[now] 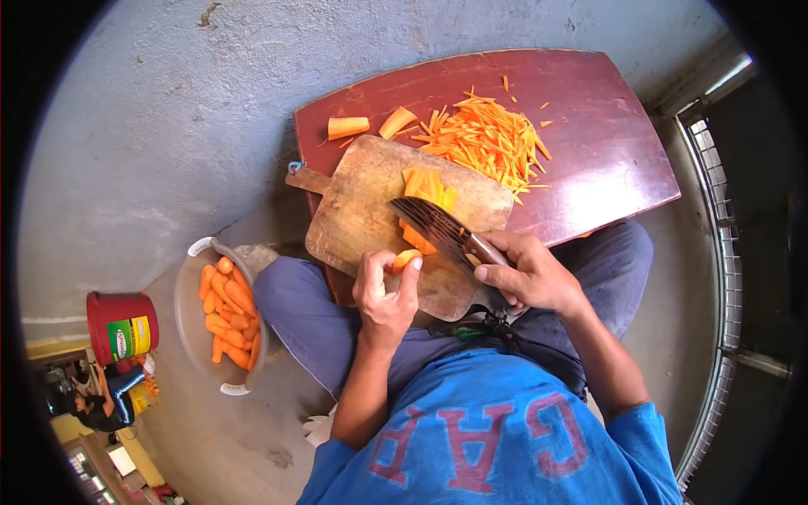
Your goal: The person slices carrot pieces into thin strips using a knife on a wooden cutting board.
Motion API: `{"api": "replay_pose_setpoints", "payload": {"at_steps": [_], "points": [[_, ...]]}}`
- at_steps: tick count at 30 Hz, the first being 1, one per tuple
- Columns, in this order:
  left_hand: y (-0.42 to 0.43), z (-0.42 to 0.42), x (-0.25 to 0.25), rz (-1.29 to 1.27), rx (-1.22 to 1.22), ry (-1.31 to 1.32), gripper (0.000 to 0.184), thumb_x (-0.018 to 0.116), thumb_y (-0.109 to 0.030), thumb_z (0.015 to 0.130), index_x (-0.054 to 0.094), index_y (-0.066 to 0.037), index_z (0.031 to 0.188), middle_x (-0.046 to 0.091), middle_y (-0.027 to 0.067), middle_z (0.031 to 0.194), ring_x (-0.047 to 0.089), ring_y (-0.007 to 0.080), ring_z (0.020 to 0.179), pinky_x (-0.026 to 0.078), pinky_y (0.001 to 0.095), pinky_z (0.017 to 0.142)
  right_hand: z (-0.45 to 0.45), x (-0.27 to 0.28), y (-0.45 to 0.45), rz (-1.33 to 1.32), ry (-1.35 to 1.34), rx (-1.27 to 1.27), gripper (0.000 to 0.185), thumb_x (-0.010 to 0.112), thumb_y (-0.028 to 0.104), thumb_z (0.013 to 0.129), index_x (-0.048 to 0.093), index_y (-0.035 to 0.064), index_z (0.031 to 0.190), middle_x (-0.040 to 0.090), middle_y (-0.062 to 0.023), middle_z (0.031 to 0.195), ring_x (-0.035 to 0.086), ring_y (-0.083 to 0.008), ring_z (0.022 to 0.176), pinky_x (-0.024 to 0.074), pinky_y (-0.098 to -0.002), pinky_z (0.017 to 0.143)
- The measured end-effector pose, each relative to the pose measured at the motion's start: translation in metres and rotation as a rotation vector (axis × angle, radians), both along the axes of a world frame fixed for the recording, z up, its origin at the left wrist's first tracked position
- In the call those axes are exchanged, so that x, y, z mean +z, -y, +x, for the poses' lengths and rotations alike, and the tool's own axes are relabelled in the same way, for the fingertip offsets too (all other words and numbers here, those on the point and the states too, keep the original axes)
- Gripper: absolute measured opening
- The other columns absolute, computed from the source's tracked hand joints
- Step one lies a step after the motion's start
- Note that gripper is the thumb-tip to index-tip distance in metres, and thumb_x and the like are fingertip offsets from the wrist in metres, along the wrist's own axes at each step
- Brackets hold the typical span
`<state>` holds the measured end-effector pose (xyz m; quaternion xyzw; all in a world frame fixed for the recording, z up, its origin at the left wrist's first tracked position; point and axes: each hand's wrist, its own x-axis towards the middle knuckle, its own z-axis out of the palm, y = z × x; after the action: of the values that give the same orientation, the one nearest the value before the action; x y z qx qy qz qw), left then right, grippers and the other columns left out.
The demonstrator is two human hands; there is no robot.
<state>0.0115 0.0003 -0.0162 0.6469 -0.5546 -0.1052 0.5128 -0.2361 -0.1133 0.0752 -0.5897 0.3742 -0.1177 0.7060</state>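
Note:
My left hand (383,295) pinches a short piece of carrot (406,260) above the near edge of a wooden cutting board (349,210). In my right hand (534,273) is a broad, dark-bladed knife (433,223), gripped by its handle, the blade pointing up and left over the board. Beneath and beside the blade lie carrot slices (427,187), partly hidden by it. A heap of carrot strips (492,139) rests on the red table (606,143) past the board. Two thick carrot chunks, one at the left (348,127) and one beside it (397,122), sit behind the board.
A tub (189,337) of whole peeled carrots (227,307) stands on the floor to my left, by my knee. Farther left are a red bucket (101,328) and another person (105,400). A blue-grey wall (185,126) rises behind the table; a metal grille (728,244) runs along the right.

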Motion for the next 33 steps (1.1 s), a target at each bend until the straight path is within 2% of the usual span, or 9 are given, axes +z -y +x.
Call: {"api": "replay_pose_setpoints", "payload": {"at_steps": [3,6,7,11,15,18,22,25,33], "points": [[0.002,-0.005,-0.006,-0.129,0.124,-0.066,0.029,0.091,-0.01,0.101,0.073,0.001,0.121,0.071,0.0117,0.102,0.061,0.0207,0.076,0.052,0.0365,0.065,-0.008,0.002,-0.013,-0.293,-0.035,0.014,0.044,0.082,0.02,0.106,0.068,-0.0045,0.141,0.071,-0.0171,0.087,0.075,-0.0304,0.079,0.0587,-0.0443,0.075],[0.002,-0.001,0.002,-0.056,0.132,0.034,0.033,0.089,-0.01,0.102,0.075,0.002,0.13,0.071,0.0117,0.103,0.06,0.0215,0.074,0.052,0.0368,0.064,-0.009,0.017,-0.031,-0.41,-0.11,0.061,0.044,0.081,0.018,0.105,0.066,-0.0051,0.14,0.072,-0.0292,0.097,0.075,-0.0487,0.093,0.0589,-0.0526,0.087],[-0.001,-0.002,0.01,-0.014,0.103,0.082,0.035,0.088,-0.01,0.103,0.075,0.002,0.133,0.07,0.0116,0.104,0.06,0.0226,0.075,0.052,0.0367,0.065,-0.007,0.022,-0.035,-0.419,-0.1,0.071,0.041,0.08,0.017,0.106,0.067,-0.005,0.138,0.071,-0.0338,0.101,0.073,-0.0547,0.096,0.059,-0.0529,0.085],[-0.01,-0.003,0.009,-0.01,-0.043,0.142,0.036,0.084,-0.013,0.106,0.074,0.005,0.137,0.075,0.0205,0.118,0.075,0.0332,0.093,0.062,0.0411,0.079,0.004,0.015,-0.044,-0.348,-0.081,0.111,0.042,0.08,0.017,0.106,0.066,-0.0052,0.139,0.074,-0.0345,0.104,0.073,-0.0571,0.101,0.0592,-0.0542,0.087],[-0.019,-0.004,0.019,0.13,-0.005,-0.059,0.037,0.083,-0.011,0.107,0.075,0.005,0.138,0.077,0.0217,0.122,0.078,0.0371,0.102,0.064,0.0435,0.084,0.016,0.006,-0.038,-0.436,-0.05,0.168,0.044,0.078,0.018,0.107,0.065,-0.0047,0.143,0.076,-0.0357,0.111,0.075,-0.0557,0.106,0.0606,-0.055,0.09],[-0.018,0.001,0.016,0.071,-0.03,0.048,0.036,0.083,-0.011,0.106,0.075,0.005,0.137,0.077,0.0219,0.124,0.078,0.0351,0.1,0.064,0.0418,0.083,0.02,0.001,-0.031,-0.45,-0.027,0.185,0.046,0.077,0.019,0.109,0.064,-0.0043,0.147,0.076,-0.0364,0.119,0.076,-0.0548,0.111,0.0612,-0.0555,0.093],[-0.019,0.004,0.017,0.109,-0.038,-0.018,0.032,0.084,-0.01,0.106,0.077,0.004,0.134,0.079,0.0198,0.119,0.079,0.0348,0.099,0.064,0.042,0.084,0.023,-0.005,-0.027,-0.502,0.028,0.191,0.049,0.075,0.021,0.112,0.06,-0.0045,0.152,0.074,-0.0365,0.127,0.076,-0.0541,0.115,0.0613,-0.0557,0.094],[-0.019,0.004,0.013,0.092,0.025,-0.02,0.033,0.088,-0.01,0.103,0.078,0.004,0.131,0.08,0.0178,0.113,0.08,0.0354,0.097,0.065,0.0437,0.086,0.029,0.002,-0.027,-0.421,0.048,0.167,0.051,0.076,0.029,0.113,0.062,-0.0047,0.149,0.078,-0.0317,0.115,0.078,-0.051,0.109,0.0614,-0.0521,0.093],[-0.02,-0.005,0.006,0.024,0.085,0.074,0.037,0.093,-0.008,0.098,0.079,0.003,0.13,0.081,0.0191,0.115,0.081,0.0376,0.101,0.066,0.0439,0.087,-0.002,0.036,-0.042,-0.387,-0.181,0.244,0.056,0.077,0.021,0.11,0.057,-0.001,0.158,0.079,-0.0298,0.122,0.079,-0.0499,0.111,0.0631,-0.0517,0.092]]}}
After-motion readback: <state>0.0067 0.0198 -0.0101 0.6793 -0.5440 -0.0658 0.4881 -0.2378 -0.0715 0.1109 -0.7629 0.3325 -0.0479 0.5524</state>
